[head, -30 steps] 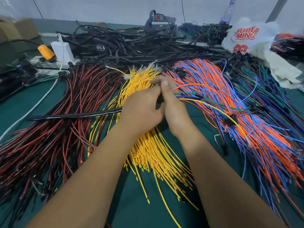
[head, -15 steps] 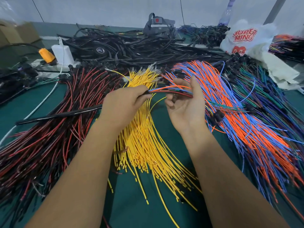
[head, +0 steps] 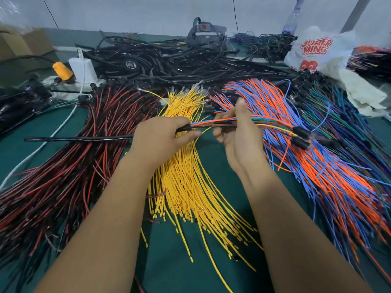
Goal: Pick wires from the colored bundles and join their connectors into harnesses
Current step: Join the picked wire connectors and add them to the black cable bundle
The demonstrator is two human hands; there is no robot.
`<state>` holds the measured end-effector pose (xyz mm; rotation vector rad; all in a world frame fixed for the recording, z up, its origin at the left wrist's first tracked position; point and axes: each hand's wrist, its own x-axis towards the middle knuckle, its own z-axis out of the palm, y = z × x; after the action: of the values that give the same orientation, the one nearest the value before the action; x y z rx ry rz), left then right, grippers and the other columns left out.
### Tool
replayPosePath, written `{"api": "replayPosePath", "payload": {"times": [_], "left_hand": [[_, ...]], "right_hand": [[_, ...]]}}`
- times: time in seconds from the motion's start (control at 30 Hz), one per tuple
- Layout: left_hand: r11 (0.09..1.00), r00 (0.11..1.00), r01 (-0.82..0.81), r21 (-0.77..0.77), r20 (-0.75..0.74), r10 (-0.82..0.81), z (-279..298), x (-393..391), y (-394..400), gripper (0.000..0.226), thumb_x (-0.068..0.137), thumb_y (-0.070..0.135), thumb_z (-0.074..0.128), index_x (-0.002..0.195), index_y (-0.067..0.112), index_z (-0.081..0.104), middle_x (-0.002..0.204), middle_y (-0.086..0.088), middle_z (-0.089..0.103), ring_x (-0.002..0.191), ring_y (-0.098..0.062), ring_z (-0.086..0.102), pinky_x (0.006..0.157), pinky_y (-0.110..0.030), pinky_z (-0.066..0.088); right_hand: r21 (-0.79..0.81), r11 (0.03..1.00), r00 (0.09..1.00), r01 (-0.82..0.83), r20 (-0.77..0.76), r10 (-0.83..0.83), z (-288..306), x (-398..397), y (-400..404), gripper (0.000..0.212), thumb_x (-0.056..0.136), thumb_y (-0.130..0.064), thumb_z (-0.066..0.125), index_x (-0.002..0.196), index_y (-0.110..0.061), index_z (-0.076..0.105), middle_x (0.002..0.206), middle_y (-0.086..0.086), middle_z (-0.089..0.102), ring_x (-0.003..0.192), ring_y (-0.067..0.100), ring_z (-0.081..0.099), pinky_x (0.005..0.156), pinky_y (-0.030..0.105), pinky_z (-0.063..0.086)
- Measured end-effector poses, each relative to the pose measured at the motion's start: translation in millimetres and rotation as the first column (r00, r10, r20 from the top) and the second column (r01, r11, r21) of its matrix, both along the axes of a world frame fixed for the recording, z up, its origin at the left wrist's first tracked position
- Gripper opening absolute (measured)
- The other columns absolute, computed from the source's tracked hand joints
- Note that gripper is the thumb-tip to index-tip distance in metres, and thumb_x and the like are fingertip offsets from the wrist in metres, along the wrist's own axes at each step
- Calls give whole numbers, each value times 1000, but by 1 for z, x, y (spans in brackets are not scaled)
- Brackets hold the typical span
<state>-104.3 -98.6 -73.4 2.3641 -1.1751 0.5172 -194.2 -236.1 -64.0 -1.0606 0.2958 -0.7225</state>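
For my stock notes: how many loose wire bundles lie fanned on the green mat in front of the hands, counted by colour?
Red and black bundle: 1
Yellow bundle: 1
Orange and blue bundle: 1
Green, blue and purple bundle: 1
Total: 4

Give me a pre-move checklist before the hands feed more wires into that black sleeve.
1. Left hand grips the sleeve at its mouth: ok.
2. Right hand holds the wire group near the mouth: ok.
3. Wires enter the sleeve together: ok.
4. Connectors hang free to the right, apart from the sleeve: ok.
5. Connectors fully mated: cannot tell.
6. Yellow bundle lies under the hands, within reach: ok.
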Motion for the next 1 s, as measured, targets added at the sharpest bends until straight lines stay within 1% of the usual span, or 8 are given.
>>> {"api": "replayPosePath", "payload": {"times": [0.17,0.33,0.47,0.53,0.6,0.67,0.87,1.0], "left_hand": [[999,999,29,26,17,-30,0,-9,-9,48,78,72,40,82,25,52,53,12,38,61,-19,51,48,-26,25],[997,997,71,-15,21,-71,0,-11,-11,50,78,73,39,92,27,53,73,7,61,73,-20,63,53,-29,34],[993,991,118,-31,60,-116,0,-16,-13,45,84,66,45,103,27,58,78,4,66,75,-23,64,51,-28,30],[994,991,112,-3,69,-112,1,-17,-14,46,85,64,45,103,24,59,69,6,59,73,-25,63,50,-28,27],[995,993,96,27,61,-97,0,-18,-15,43,86,63,45,95,22,57,57,13,38,69,-26,60,49,-29,25],[996,994,84,37,68,-87,1,-19,-17,44,87,61,46,97,21,59,55,14,30,66,-27,59,49,-29,26],[994,988,110,-16,111,-107,3,-20,-15,38,92,54,46,108,23,61,67,1,58,68,-29,61,50,-30,30],[997,988,75,-27,134,-70,6,-11,-17,35,97,43,41,104,13,58,86,-7,58,86,-32,53,63,-38,35]], "right_hand": [[-71,991,994,-109,-32,107,0,-1,4,46,105,-34,30,71,-11,50,71,9,54,52,16,47,49,27,31],[-267,960,989,-86,-135,51,-8,3,7,47,105,-39,27,75,-22,60,86,-1,61,82,19,53,68,31,37],[-311,942,983,-129,-163,81,-12,4,8,43,102,-43,31,77,-28,63,83,-9,65,85,21,58,74,35,39],[-323,933,979,-156,-176,103,-13,4,9,43,100,-44,31,75,-33,64,81,-12,65,88,22,57,75,36,40],[-331,927,977,-174,-179,119,-14,5,10,43,100,-43,30,74,-35,64,80,-13,65,87,22,56,74,37,41],[-339,923,977,-183,-170,131,-14,6,10,40,97,-45,31,78,-33,63,82,-11,65,87,21,56,72,34,42],[-319,933,966,-166,-244,89,-13,6,8,38,103,-41,35,83,-27,64,86,-3,65,84,15,57,80,34,45],[-140,979,978,-149,-166,125,-8,5,6,17,97,-29,54,81,-25,58,67,-6,57,58,5,47,58,22,34]]}}
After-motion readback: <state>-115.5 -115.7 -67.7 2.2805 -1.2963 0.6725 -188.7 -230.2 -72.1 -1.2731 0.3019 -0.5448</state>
